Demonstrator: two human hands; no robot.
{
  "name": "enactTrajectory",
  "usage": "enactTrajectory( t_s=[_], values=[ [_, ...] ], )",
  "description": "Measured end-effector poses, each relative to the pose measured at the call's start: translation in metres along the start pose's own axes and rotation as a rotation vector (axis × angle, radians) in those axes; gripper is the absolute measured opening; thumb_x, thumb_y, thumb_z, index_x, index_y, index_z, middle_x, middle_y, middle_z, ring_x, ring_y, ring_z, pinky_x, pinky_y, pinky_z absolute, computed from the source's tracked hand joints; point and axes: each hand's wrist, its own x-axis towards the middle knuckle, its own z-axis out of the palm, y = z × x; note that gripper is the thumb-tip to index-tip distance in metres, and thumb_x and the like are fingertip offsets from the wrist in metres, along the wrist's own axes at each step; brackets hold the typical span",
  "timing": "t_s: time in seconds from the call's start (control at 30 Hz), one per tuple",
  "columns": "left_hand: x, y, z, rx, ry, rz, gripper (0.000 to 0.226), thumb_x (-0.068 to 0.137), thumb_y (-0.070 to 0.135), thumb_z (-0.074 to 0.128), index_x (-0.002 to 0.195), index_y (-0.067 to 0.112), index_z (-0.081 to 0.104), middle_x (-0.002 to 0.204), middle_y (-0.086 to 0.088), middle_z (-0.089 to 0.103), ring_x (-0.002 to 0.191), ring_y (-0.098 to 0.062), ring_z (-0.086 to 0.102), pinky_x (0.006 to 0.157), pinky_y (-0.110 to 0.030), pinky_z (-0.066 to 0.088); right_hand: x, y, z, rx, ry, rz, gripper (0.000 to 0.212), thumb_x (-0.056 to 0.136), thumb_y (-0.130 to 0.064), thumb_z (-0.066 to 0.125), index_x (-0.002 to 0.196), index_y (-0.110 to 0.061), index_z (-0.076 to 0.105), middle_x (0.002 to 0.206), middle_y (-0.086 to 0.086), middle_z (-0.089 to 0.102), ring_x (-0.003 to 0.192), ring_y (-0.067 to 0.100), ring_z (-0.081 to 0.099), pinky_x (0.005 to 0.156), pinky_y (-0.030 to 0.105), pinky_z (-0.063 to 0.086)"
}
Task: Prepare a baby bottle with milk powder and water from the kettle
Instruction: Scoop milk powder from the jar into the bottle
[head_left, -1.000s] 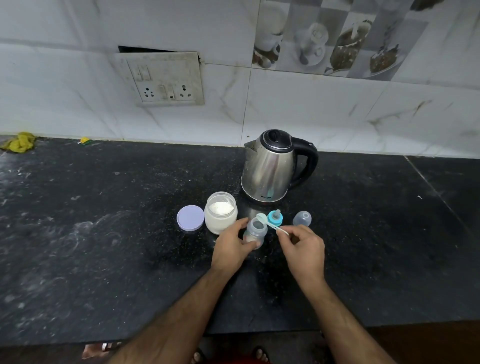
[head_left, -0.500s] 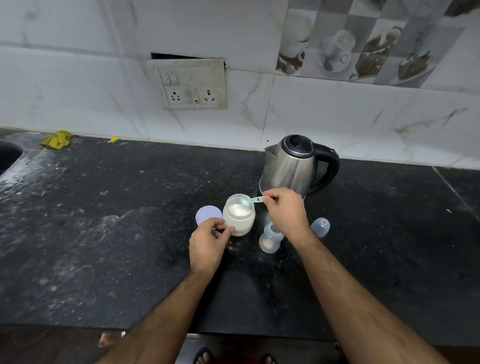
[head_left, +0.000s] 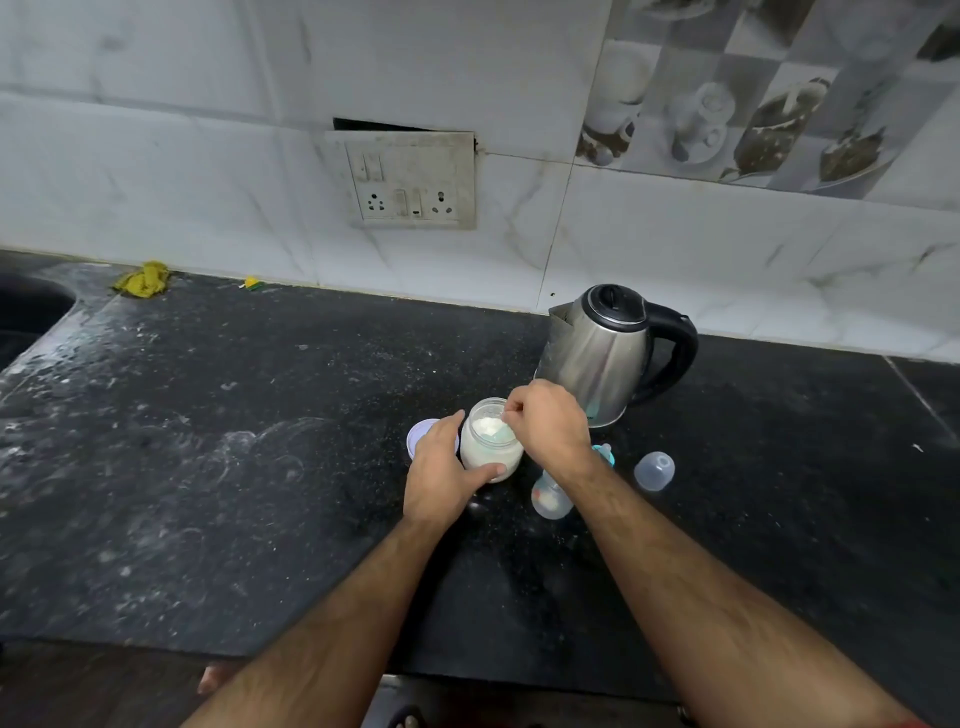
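An open glass jar of white milk powder (head_left: 491, 448) stands on the black counter (head_left: 260, 467). My left hand (head_left: 441, 475) wraps around the jar's left and front side. My right hand (head_left: 550, 423) holds a small pale green scoop (head_left: 500, 429) whose bowl dips into the powder. The clear baby bottle (head_left: 549, 498) stands open just right of the jar, partly behind my right wrist. Behind it lies the teal nipple ring (head_left: 605, 453). The steel kettle (head_left: 605, 353) with a black handle stands behind my right hand.
The jar's lilac lid (head_left: 420, 434) lies left of the jar, half hidden by my left hand. A clear bottle cap (head_left: 654, 470) rests to the right. A sink edge (head_left: 31, 312) and a yellow cloth (head_left: 143, 279) are far left. A socket panel (head_left: 410, 182) is on the wall.
My left hand left the bottle and took hold of the jar. My right hand carried the scoop from above the bottle over to the jar and lowered it into the powder.
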Motion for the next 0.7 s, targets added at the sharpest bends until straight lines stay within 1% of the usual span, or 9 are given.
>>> enactTrajectory(
  t_s=[0.07,0.1,0.2,0.3,0.37,0.5,0.57,0.63,0.7],
  values=[
    [0.002,0.004,0.001,-0.017,-0.005,0.026,0.079,0.065,0.031,0.089,0.134,0.025,0.052,0.117,0.019,0.059,0.117,-0.009,0.055,0.091,-0.028,0.043,0.000,0.005,-0.001,0.058,0.064,0.034,0.019,0.093,-0.018,0.057,0.091,-0.019,0.076,0.096,0.000,0.067,0.086,0.022,0.063,0.071,0.030,0.047],
    [0.004,0.004,0.002,-0.021,-0.009,0.035,0.076,0.064,0.031,0.089,0.131,0.030,0.054,0.113,0.024,0.060,0.113,-0.007,0.058,0.090,-0.030,0.046,0.000,0.009,-0.001,0.097,0.087,0.077,0.020,0.093,-0.017,0.056,0.092,-0.017,0.076,0.096,0.001,0.070,0.086,0.023,0.065,0.072,0.031,0.048],
    [0.007,0.002,0.003,-0.017,-0.013,0.026,0.073,0.064,0.032,0.087,0.128,0.039,0.054,0.111,0.019,0.067,0.108,-0.007,0.063,0.092,-0.039,0.052,0.001,0.020,-0.001,0.222,0.033,0.235,0.024,0.093,-0.011,0.052,0.096,-0.016,0.075,0.098,0.002,0.075,0.093,0.024,0.068,0.079,0.031,0.053],
    [0.009,-0.002,0.002,-0.008,-0.005,0.015,0.071,0.066,0.030,0.087,0.130,0.036,0.056,0.109,0.018,0.067,0.106,-0.008,0.062,0.091,-0.035,0.051,0.000,0.022,0.002,0.301,-0.091,0.259,0.022,0.092,-0.012,0.056,0.090,-0.018,0.077,0.094,-0.003,0.075,0.092,0.017,0.069,0.082,0.032,0.056],
    [0.008,-0.003,-0.002,-0.005,0.009,0.012,0.070,0.067,0.028,0.087,0.130,0.036,0.056,0.108,0.020,0.064,0.107,-0.008,0.061,0.089,-0.031,0.049,0.000,0.018,0.005,0.335,-0.117,0.235,0.021,0.091,-0.012,0.058,0.087,-0.018,0.078,0.090,-0.004,0.076,0.090,0.016,0.069,0.082,0.034,0.057],
    [0.012,-0.008,-0.011,0.005,0.015,-0.004,0.071,0.069,0.027,0.086,0.133,0.034,0.055,0.113,0.017,0.064,0.111,-0.010,0.061,0.089,-0.028,0.045,0.001,0.013,0.011,0.457,-0.149,0.234,0.022,0.088,-0.007,0.059,0.087,-0.016,0.079,0.091,-0.001,0.077,0.093,0.018,0.070,0.090,0.038,0.056],
    [0.013,-0.010,-0.015,0.001,0.005,-0.017,0.081,0.069,0.028,0.088,0.141,0.030,0.049,0.125,0.011,0.061,0.119,-0.013,0.059,0.099,-0.033,0.046,0.002,0.012,0.014,0.469,-0.163,0.216,0.022,0.089,-0.007,0.059,0.092,-0.016,0.079,0.096,0.000,0.078,0.097,0.017,0.070,0.093,0.036,0.055],
    [0.011,-0.012,-0.016,-0.004,0.013,-0.034,0.095,0.068,0.029,0.089,0.149,0.022,0.039,0.141,0.004,0.052,0.127,-0.016,0.053,0.108,-0.038,0.043,0.003,0.014,0.015,0.481,-0.130,0.211,0.020,0.091,-0.008,0.061,0.098,-0.015,0.078,0.101,0.000,0.077,0.101,0.015,0.068,0.096,0.033,0.053],
    [0.002,-0.011,-0.015,-0.006,0.074,-0.021,0.093,0.068,0.028,0.089,0.147,0.018,0.041,0.134,0.007,0.051,0.119,-0.013,0.054,0.104,-0.034,0.045,0.003,0.021,0.014,0.513,-0.069,0.222,0.020,0.091,-0.008,0.061,0.100,-0.013,0.078,0.102,0.001,0.077,0.102,0.016,0.068,0.097,0.032,0.052]
  ],
)
